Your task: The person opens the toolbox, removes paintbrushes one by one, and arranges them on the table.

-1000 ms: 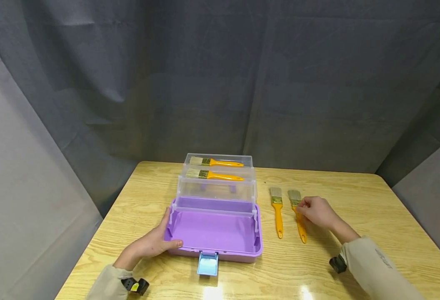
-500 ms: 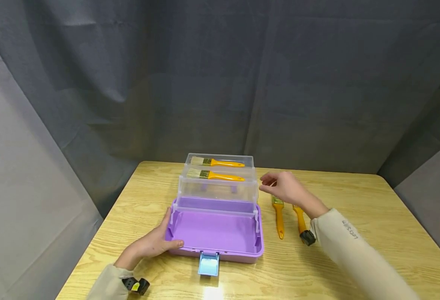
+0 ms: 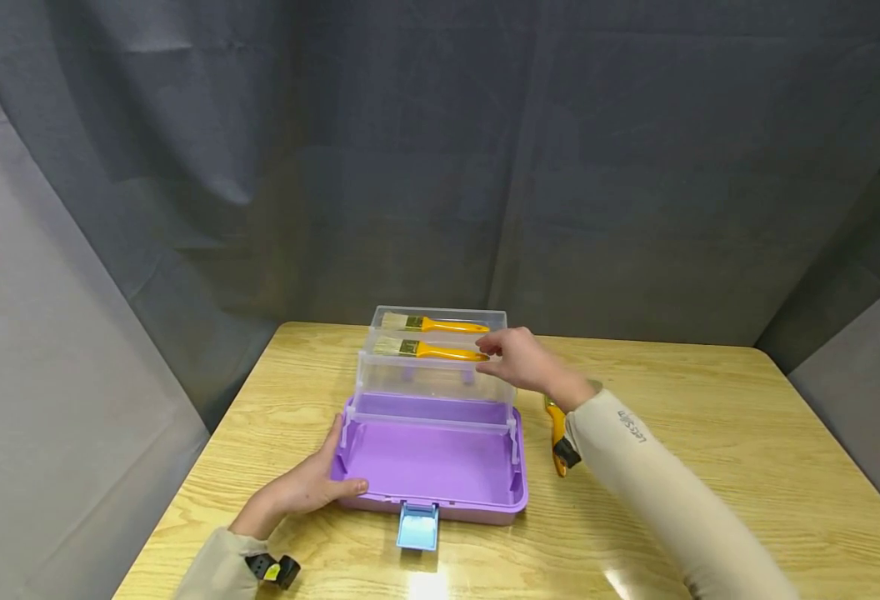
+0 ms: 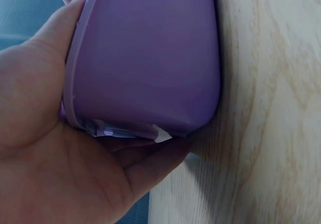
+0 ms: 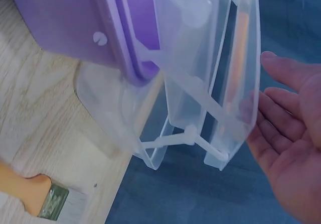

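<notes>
Toolbox (image 3: 477, 512), purple, stands opened out on the table (image 3: 747, 467). Two yellow-handled paintbrushes, a front brush (image 3: 447, 353) and a rear brush (image 3: 451, 326), lie lengthwise in the clear trays (image 3: 440, 382); cannot tell if they share one. Likely trouble: right fingers snagging the tray end, tipping the linked tiers; or the sleeve (image 3: 653, 458) dragging the loose brush (image 3: 557, 421) under its wrist. Right hand (image 3: 524, 360) reaches across, fingers parted and slightly bent at the tray's right end, nothing visibly held. Left hand (image 3: 307, 485) grips the left front corner, thumb on the rim, fingers down the side.
</notes>
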The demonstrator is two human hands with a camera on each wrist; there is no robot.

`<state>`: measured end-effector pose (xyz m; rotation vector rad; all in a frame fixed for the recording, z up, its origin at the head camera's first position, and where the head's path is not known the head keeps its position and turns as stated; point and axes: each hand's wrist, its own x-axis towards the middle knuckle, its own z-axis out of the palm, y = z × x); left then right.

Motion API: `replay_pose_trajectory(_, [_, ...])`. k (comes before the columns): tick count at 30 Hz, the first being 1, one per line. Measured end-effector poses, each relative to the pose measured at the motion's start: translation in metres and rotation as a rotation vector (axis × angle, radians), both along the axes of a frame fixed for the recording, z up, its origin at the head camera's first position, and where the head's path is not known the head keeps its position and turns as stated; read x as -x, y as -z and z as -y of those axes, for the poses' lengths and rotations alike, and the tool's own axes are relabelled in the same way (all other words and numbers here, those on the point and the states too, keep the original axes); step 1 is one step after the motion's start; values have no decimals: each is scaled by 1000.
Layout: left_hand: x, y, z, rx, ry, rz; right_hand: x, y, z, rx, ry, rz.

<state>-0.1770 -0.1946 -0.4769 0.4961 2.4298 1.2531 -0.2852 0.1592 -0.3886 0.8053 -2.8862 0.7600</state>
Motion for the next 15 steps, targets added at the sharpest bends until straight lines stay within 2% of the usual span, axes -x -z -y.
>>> replay_pose_trajectory(6, [-1,1,-1,-7,-6,9,6,7,7,-37,-13,-26])
replay_pose_trajectory(15, [-3,-1,-2,2,-18,14,7,11,10,-30,-29,-59])
